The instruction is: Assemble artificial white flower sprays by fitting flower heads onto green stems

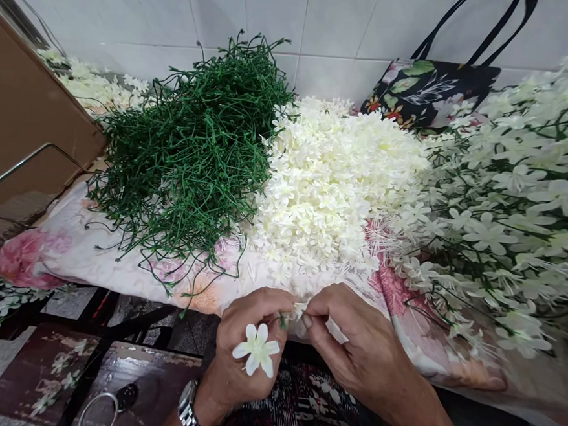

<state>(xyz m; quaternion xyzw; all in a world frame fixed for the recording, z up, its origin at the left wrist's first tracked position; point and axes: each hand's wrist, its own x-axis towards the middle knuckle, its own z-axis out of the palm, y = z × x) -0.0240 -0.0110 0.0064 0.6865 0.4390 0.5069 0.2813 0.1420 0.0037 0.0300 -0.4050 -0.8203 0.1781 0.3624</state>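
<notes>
My left hand (248, 343) is closed around a green stem with a white artificial flower (257, 350) showing below its fingers. My right hand (353, 341) pinches a small white blossom (298, 311) against the stem tip, fingertips of both hands meeting. Just beyond them lies a big heap of loose white blossoms (334, 184). Left of that heap lies a pile of bare green plastic stems (196, 148). Both piles rest on a floral cloth (67, 250).
Finished white flower sprays (517, 210) are piled at the right. A dark floral tote bag (428, 93) leans on the tiled wall. A brown cardboard box (23, 110) and a metal bar (25, 162) stand at the left. A wristwatch (189, 414) is on my left wrist.
</notes>
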